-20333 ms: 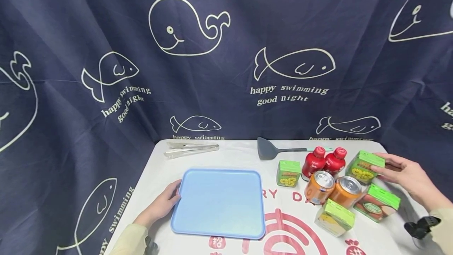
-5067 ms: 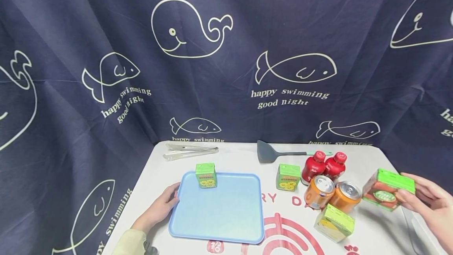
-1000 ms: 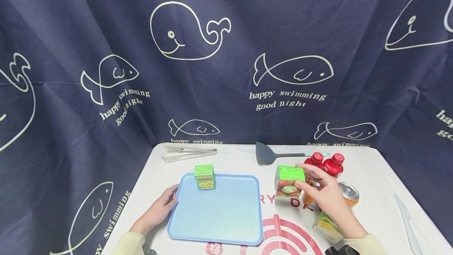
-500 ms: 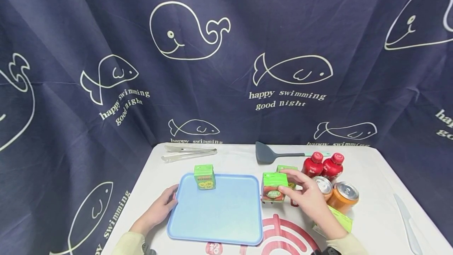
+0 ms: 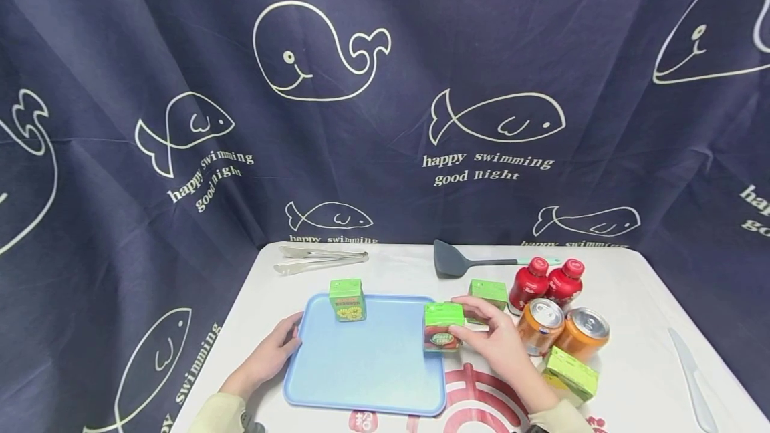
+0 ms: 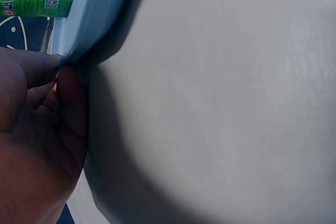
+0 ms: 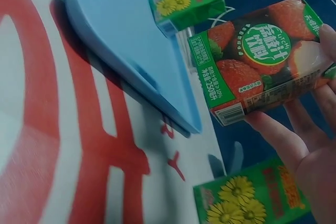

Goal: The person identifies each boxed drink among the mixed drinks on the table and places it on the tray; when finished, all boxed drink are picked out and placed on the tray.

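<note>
My right hand (image 5: 496,338) holds a lychee juice carton (image 5: 443,327), green on top with red fruit pictures, over the right edge of the blue tray (image 5: 367,369). In the right wrist view the carton (image 7: 262,56) is off the table, thumb on one side and fingers on the other. The left hand (image 5: 271,356) pinches the tray's left rim; the left wrist view shows its thumb and fingers (image 6: 73,98) at that rim. A green carton with yellow flowers (image 5: 347,301) stands upright at the tray's back left corner. A matching flower carton (image 5: 488,294) stands behind my right hand, partly hidden.
Right of the tray stand two red bottles (image 5: 531,284), two orange cans (image 5: 541,326) and a yellow-green carton (image 5: 571,376). Metal tongs (image 5: 321,260) and a dark spatula (image 5: 452,260) lie along the back. A pale knife (image 5: 692,379) lies near the right edge.
The flower carton once in my right hand now stands on the tray. My right hand has since lifted the lychee carton from the right side and carried it left. The left hand stays put.
</note>
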`<state>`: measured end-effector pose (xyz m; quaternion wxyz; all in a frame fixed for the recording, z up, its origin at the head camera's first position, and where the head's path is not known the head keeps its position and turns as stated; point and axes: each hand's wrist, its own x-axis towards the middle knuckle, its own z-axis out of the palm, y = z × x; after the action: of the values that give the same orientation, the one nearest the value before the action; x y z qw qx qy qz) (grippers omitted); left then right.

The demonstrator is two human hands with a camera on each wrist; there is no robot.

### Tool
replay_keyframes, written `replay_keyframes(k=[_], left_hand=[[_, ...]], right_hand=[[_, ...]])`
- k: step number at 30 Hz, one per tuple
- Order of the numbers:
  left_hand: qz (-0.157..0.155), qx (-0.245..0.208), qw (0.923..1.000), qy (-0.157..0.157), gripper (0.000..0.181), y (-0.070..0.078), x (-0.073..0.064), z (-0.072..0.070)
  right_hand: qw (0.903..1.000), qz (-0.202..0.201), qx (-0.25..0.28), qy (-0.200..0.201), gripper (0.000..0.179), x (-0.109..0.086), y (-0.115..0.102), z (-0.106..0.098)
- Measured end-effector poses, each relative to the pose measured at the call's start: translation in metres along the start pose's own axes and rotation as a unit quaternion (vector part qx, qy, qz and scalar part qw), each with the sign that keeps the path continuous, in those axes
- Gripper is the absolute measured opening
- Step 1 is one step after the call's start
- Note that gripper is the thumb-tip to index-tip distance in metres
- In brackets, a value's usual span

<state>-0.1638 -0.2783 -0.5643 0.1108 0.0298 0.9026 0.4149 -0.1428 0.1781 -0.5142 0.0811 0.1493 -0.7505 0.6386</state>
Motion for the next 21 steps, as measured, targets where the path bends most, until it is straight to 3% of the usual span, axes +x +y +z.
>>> replay_keyframes(k=[21], left_hand=[[0.000, -0.002, 1.0000, -0.003, 0.057, 0.004, -0.002, -0.002]], right_hand=[[0.9982, 0.049, 0.030, -0.017, 0.044, -0.004, 0.008, 0.067]])
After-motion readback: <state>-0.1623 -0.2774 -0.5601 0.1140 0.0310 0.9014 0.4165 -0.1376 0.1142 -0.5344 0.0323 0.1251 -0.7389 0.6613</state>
